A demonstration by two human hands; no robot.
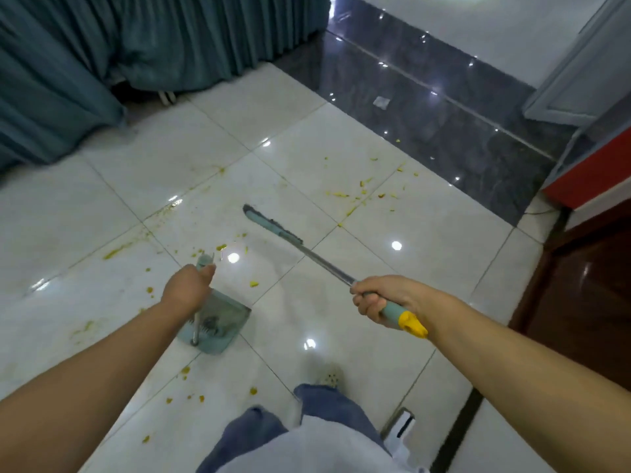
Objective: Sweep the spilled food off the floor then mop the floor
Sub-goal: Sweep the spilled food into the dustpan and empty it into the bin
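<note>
My right hand (379,298) grips the teal and yellow handle of a broom (273,226); its metal pole slants up and left to a flat teal head resting on the white tiled floor (426,233). My left hand (187,288) is closed around the upright handle of a teal dustpan (222,322), which stands on the floor just below that hand. Yellow spilled food (341,194) lies scattered beyond the broom head, and more yellow bits and smears (116,250) are spread around the dustpan and near my feet.
Teal curtains (102,63) hang to the floor at the back left. A dark glossy tile strip (426,107) runs across the back right. A red and dark wooden cabinet (587,254) stands at the right. My shoe (329,375) is below the dustpan.
</note>
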